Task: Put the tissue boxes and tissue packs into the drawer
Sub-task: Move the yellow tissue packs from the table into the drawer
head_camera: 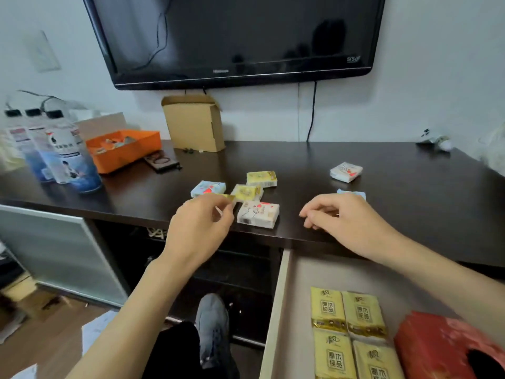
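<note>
Drawer holds four yellow tissue packs and a red tissue box. Six small packs left near the surface's front edge. Left hand pinches a yellow pack's corner; right hand curled, grasping nothing.

- The television on the wall, far above both hands, carries a brand name at the middle of its lower bezel; it looks like "Hisense" but is too blurred to be certain.
- At the television's lower right corner stands a small logo that reads "SRS".
- The four yellow tissue packs in the drawer, below the right hand, each bear the Chinese characters "原木纯品" in a frame, with a large stylised character above, not legible.
- The bottles far left of the left hand have printed labels, too blurred to read.
- The small packs on the tabletop have print too small to read.
</note>
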Action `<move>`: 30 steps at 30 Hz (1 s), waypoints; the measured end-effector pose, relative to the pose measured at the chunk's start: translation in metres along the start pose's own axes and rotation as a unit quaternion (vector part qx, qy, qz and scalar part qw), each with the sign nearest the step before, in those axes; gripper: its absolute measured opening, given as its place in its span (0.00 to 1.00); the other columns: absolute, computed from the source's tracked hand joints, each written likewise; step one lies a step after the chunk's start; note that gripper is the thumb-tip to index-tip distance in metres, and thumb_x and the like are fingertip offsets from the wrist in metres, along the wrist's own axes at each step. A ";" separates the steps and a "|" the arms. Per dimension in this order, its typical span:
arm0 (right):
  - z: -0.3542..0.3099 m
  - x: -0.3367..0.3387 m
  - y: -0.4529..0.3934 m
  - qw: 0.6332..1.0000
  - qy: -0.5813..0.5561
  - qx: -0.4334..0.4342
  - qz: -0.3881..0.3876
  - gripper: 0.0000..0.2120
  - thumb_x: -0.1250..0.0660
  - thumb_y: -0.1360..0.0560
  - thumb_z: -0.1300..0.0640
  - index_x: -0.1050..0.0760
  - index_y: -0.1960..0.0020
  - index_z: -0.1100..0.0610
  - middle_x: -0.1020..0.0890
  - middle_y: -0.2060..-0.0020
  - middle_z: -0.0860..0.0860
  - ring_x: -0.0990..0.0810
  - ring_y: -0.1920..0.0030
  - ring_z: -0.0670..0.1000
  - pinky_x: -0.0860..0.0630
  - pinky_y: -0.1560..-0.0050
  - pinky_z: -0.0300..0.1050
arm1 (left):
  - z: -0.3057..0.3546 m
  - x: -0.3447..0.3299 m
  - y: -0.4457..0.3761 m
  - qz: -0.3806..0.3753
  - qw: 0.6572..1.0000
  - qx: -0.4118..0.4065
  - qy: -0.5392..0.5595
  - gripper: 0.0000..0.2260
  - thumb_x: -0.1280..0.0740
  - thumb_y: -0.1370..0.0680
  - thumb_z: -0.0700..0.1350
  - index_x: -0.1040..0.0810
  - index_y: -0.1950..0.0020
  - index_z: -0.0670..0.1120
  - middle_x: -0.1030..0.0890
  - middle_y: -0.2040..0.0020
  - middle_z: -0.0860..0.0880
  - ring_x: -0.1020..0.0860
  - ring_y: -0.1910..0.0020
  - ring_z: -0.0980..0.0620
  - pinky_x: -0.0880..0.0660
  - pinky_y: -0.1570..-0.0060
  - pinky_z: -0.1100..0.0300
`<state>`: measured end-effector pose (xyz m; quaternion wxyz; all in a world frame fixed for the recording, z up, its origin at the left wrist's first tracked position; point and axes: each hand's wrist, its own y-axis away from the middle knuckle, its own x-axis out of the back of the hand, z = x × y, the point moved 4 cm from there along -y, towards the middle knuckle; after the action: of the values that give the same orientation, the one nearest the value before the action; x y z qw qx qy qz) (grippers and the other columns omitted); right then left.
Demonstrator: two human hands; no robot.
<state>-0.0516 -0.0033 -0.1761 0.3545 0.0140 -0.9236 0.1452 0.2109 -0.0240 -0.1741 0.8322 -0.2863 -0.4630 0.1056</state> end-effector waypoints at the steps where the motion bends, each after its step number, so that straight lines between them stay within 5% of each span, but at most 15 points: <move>1: -0.003 -0.005 -0.015 1.000 0.002 0.010 0.010 0.11 0.32 0.20 0.60 0.15 0.53 0.46 0.12 0.58 0.44 0.15 0.54 0.45 0.19 0.45 0.50 | -0.011 0.000 -0.004 0.010 1.000 0.021 -0.003 0.08 0.35 0.22 0.49 0.17 0.49 0.54 0.20 0.54 0.59 0.21 0.54 0.54 0.23 0.55 0.53; 4: -0.011 -0.020 -0.064 0.999 0.038 0.023 0.025 0.11 0.33 0.20 0.59 0.15 0.49 0.45 0.13 0.47 0.44 0.17 0.46 0.45 0.22 0.40 0.48 | -0.031 -0.008 -0.015 0.009 0.998 0.056 -0.011 0.12 0.34 0.22 0.49 0.18 0.40 0.50 0.23 0.40 0.53 0.27 0.40 0.50 0.26 0.47 0.50; 12: 0.006 -0.052 -0.165 0.989 0.145 -0.022 -0.027 0.25 0.36 0.21 0.68 0.26 0.25 0.55 0.26 0.26 0.55 0.29 0.25 0.57 0.32 0.28 0.49 | -0.045 -0.034 -0.035 0.026 0.992 0.114 -0.050 0.16 0.34 0.24 0.55 0.17 0.41 0.50 0.24 0.39 0.51 0.29 0.40 0.48 0.29 0.54 0.53; 17: 0.018 -0.063 -0.193 0.983 0.158 -0.034 -0.083 0.17 0.28 0.23 0.58 0.20 0.35 0.54 0.21 0.33 0.54 0.23 0.34 0.55 0.27 0.36 0.47 | -0.050 -0.047 -0.037 0.001 0.988 0.137 -0.066 0.18 0.33 0.26 0.63 0.19 0.45 0.52 0.26 0.37 0.50 0.32 0.39 0.49 0.32 0.55 0.55; 21: 0.021 -0.057 -0.190 0.972 0.228 -0.031 -0.048 0.13 0.26 0.25 0.45 0.23 0.45 0.48 0.18 0.42 0.49 0.20 0.43 0.53 0.22 0.48 0.51 | -0.049 -0.047 -0.037 -0.024 0.985 0.137 -0.103 0.20 0.32 0.29 0.65 0.23 0.44 0.54 0.27 0.37 0.49 0.33 0.39 0.48 0.31 0.54 0.55; 24: 0.017 -0.050 -0.179 0.943 0.331 -0.030 -0.030 0.17 0.29 0.26 0.37 0.26 0.49 0.49 0.17 0.49 0.49 0.20 0.49 0.53 0.26 0.58 0.49 | -0.046 -0.045 -0.036 -0.039 0.984 0.142 -0.098 0.19 0.31 0.28 0.61 0.24 0.42 0.53 0.25 0.38 0.47 0.29 0.41 0.46 0.30 0.52 0.53; 28: 0.015 -0.042 -0.160 0.895 0.432 -0.034 -0.107 0.21 0.39 0.24 0.30 0.36 0.59 0.46 0.22 0.59 0.47 0.24 0.56 0.51 0.31 0.60 0.49 | -0.045 -0.043 -0.034 -0.077 0.981 0.151 -0.091 0.20 0.30 0.28 0.54 0.26 0.38 0.52 0.26 0.36 0.46 0.30 0.39 0.45 0.29 0.49 0.51; 30: 0.011 -0.034 -0.153 0.894 0.427 -0.034 -0.135 0.20 0.45 0.22 0.30 0.32 0.58 0.46 0.24 0.60 0.46 0.25 0.58 0.49 0.31 0.60 0.49 | -0.046 -0.043 -0.033 -0.095 0.979 0.157 -0.092 0.20 0.31 0.28 0.54 0.28 0.37 0.52 0.27 0.35 0.46 0.31 0.38 0.44 0.30 0.47 0.51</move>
<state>-0.0135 -0.1553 -0.1664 0.7310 0.0634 -0.6771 0.0558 0.2228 -0.0876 -0.2041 0.8268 -0.0956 -0.5405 0.1230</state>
